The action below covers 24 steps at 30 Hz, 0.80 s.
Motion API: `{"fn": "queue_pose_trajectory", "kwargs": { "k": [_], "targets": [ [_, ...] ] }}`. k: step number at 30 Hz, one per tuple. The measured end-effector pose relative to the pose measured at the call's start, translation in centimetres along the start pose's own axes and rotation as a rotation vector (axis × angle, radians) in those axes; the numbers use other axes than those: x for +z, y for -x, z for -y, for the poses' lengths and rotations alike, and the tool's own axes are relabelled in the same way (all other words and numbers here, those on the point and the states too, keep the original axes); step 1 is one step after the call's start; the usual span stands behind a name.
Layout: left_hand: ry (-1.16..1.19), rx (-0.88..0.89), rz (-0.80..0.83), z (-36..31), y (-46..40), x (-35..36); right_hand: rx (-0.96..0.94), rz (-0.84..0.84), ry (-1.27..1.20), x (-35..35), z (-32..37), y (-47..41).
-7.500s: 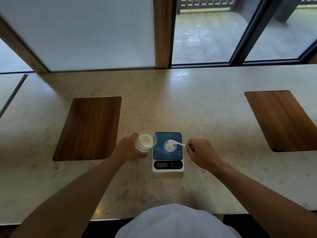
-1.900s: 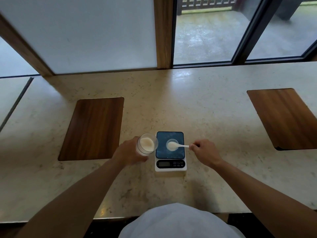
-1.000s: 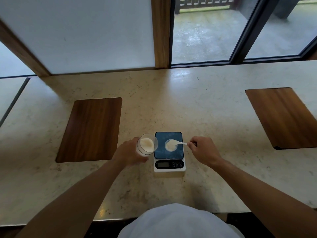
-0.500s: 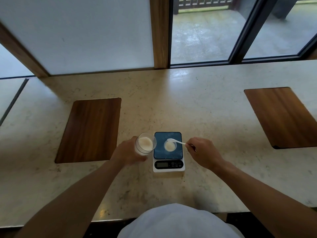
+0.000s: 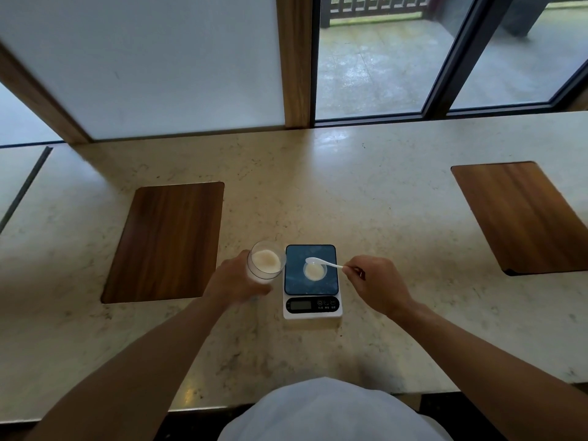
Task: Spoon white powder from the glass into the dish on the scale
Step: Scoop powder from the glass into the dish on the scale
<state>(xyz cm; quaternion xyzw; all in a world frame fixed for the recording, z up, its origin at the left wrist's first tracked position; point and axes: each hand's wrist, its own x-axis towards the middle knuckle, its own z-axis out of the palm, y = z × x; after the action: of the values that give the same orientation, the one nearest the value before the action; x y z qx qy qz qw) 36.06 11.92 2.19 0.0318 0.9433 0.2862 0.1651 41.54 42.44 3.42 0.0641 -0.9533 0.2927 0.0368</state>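
The table [image 5: 366, 198] in front of me is pale, marbled stone with faint dark veining and a soft sheen where daylight falls on it. Two dark wooden panels lie flush in its surface: one [image 5: 165, 241] to my left, upright and rectangular with rounded corners, and another [image 5: 521, 216] well apart on my right, angled away. Beyond the far edge stands a frosted white pane [image 5: 143, 62], bordered by a wooden post [image 5: 296, 58]. Right of the post, dark-framed windows [image 5: 378, 55] look out on a wet, grey paved terrace with a railing [image 5: 375, 6] at its far side.
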Motion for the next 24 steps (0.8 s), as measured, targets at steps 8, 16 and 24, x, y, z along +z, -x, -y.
{"fn": "queue_pose_trajectory", "kwargs": {
  "k": [8, 16, 24],
  "targets": [
    [0.114, -0.022, -0.029, -0.1, -0.2, 0.2, 0.474, -0.018, -0.392, 1.0, 0.6, -0.5],
    [0.191, -0.012, -0.068, 0.1, -0.3, -0.1, 0.67, 0.053, -0.794, 1.8, 1.8, -2.0],
    [0.23, -0.011, -0.096, 1.1, -1.5, -0.6, 0.689, 0.139, -0.807, 3.0, 3.6, -5.3]
  ]
}}
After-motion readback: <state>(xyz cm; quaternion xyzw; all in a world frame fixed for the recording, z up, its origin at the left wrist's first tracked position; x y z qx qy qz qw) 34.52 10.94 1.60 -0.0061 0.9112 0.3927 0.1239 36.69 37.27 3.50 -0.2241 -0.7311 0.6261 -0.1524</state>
